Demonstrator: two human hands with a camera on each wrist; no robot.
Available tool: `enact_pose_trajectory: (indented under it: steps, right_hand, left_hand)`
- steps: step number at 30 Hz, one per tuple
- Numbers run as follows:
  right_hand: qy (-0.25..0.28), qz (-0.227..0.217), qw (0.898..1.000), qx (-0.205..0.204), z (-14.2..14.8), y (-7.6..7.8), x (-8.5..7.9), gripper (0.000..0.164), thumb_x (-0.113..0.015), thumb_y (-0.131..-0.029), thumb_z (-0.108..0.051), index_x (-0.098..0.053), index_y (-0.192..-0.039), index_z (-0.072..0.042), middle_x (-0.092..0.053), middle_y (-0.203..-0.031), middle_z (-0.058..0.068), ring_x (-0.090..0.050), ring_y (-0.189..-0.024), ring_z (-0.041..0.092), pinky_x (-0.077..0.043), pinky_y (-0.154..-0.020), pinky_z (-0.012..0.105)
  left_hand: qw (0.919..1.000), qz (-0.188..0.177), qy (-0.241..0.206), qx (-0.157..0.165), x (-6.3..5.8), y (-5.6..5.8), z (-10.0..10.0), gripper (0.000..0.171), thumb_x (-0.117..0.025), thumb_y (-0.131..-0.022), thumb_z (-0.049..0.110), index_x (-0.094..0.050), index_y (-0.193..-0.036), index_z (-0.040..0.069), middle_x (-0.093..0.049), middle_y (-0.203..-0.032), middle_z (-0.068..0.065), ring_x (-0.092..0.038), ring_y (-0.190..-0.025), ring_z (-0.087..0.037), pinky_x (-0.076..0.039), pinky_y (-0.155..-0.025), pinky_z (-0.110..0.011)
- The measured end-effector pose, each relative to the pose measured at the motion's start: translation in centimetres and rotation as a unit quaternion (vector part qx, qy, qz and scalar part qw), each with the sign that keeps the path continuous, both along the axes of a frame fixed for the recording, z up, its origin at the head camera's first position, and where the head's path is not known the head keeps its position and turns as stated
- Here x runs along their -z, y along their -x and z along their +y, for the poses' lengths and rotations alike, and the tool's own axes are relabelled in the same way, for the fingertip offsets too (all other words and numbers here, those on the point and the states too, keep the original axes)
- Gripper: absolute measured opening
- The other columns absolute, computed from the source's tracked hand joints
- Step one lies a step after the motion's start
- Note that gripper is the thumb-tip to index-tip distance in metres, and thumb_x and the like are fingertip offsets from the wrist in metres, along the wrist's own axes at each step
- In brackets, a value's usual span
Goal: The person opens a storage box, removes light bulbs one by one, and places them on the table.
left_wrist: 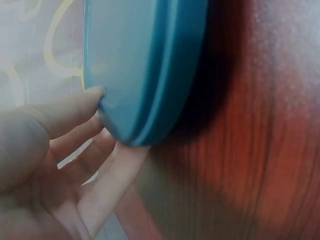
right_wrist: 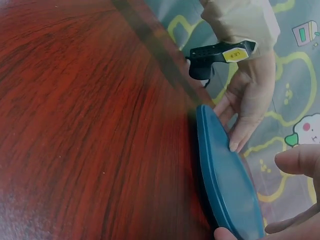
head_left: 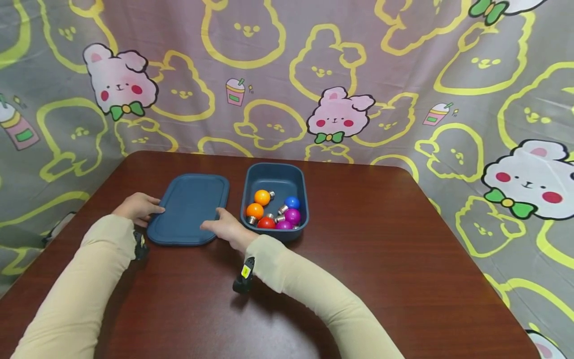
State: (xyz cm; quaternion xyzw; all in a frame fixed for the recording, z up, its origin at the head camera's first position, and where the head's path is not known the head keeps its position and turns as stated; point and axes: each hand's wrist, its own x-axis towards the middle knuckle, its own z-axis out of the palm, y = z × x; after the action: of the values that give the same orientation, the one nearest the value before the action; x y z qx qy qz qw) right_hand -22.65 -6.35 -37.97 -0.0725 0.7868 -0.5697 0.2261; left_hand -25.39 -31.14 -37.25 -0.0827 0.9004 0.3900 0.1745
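Note:
A flat blue lid with rounded corners [head_left: 188, 209] lies level, close over the table, left of the blue box. My left hand [head_left: 138, 207] pinches its left edge, the thumb [left_wrist: 75, 111] on top and the other fingers curling below the rim. Over the lid's near right edge is my right hand [head_left: 230, 230], its thumb [right_wrist: 297, 161] raised off the surface and spread from the fingers. One right fingertip [right_wrist: 223, 234] shows right at the lid's rim; the rest of that hand is partly out of the right wrist view.
Just right of the lid stands the open blue box [head_left: 275, 174], with several bulb-shaped pieces in orange [head_left: 262, 197], red [head_left: 267, 222], purple [head_left: 293, 216] and blue [head_left: 292, 202]. Beneath is a brown wooden table [head_left: 381, 239]; a patterned curtain [head_left: 278, 50] hangs behind it.

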Motion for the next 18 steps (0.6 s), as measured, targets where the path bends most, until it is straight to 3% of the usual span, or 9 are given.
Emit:
enact_pose_trajectory:
  steps: [18]
  right_hand:
    - [-0.005,-0.004,1.0,0.013,-0.08,-0.16,-0.13,0.072,-0.065,-0.083,-0.019,-0.03,-0.143,-0.004,-0.034,-0.144,0.006,-0.035,-0.126,0.02,-0.029,-0.102,0.035]
  left_hand:
    - [0.9995,-0.003,0.018,-0.025,0.04,-0.05,0.76,0.06,-0.058,-0.089,0.009,-0.027,-0.134,-0.018,-0.037,-0.125,-0.04,-0.054,-0.093,-0.04,-0.053,-0.068,-0.04]
